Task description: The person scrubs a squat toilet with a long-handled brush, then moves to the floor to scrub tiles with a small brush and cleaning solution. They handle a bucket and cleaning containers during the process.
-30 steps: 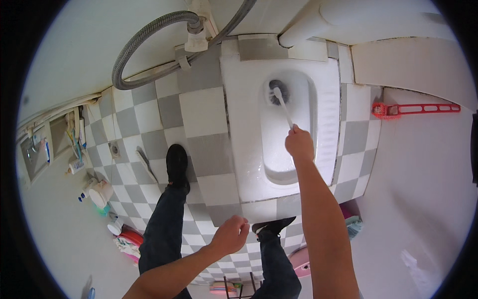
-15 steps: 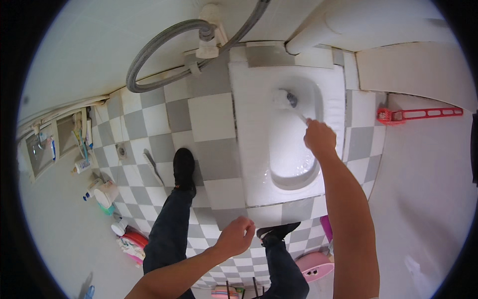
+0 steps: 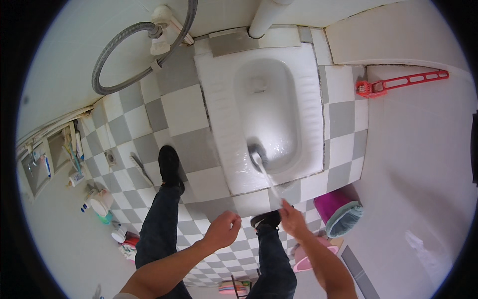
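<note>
My right hand [image 3: 293,220] is closed round the white handle of a toilet brush [image 3: 268,178]. The brush's dark round head rests inside the near left end of the bowl of a white squat toilet [image 3: 312,117]. Water droplets glisten on the bowl's wall beside it. My left hand [image 3: 222,230] hovers over the tiled floor, to the left of the right hand. Its fingers are curled in, and nothing shows in them.
A raised tiled step [image 3: 189,119] surrounds the toilet. A red long-handled brush [image 3: 408,80] leans at the right wall. A purple bin [image 3: 328,207] with a liner stands near a pink basin [image 3: 303,256]. A grey hose [image 3: 102,65] loops from the far wall. Another brush [image 3: 141,170] lies on the floor.
My right hand has drawn back toward me, bringing the brush head from the bowl's far end to its near left end. The view has shifted, and the purple bin shows more fully.
</note>
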Action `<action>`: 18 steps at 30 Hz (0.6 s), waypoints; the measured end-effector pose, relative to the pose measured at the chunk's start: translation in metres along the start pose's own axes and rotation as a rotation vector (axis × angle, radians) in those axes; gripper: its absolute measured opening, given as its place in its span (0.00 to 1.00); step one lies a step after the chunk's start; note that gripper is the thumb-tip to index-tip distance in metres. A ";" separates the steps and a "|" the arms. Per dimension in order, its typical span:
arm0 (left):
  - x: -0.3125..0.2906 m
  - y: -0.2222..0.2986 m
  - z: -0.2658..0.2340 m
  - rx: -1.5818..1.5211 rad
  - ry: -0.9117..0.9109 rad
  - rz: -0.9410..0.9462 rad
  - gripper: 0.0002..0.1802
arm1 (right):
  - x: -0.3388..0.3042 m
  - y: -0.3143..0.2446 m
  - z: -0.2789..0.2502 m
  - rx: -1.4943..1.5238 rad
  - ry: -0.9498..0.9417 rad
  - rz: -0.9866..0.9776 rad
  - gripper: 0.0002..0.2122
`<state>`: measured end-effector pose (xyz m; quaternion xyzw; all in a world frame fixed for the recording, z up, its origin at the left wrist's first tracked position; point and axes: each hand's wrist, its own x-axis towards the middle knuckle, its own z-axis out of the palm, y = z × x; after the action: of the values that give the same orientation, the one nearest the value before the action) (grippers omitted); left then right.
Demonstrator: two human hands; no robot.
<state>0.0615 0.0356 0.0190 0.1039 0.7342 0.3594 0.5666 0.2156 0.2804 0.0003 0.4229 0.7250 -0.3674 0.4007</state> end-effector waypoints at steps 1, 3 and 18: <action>0.001 0.000 -0.001 0.004 0.002 0.001 0.09 | -0.004 -0.002 -0.019 -0.220 -0.057 0.113 0.21; 0.001 0.003 -0.003 0.012 0.011 0.002 0.09 | 0.010 -0.015 -0.031 -0.273 -0.035 0.065 0.21; -0.003 -0.005 0.005 0.059 -0.050 -0.047 0.10 | -0.005 -0.012 0.014 -0.143 -0.060 -0.098 0.21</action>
<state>0.0687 0.0323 0.0173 0.1123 0.7322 0.3214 0.5899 0.2101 0.2618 0.0012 0.3460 0.7569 -0.3463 0.4329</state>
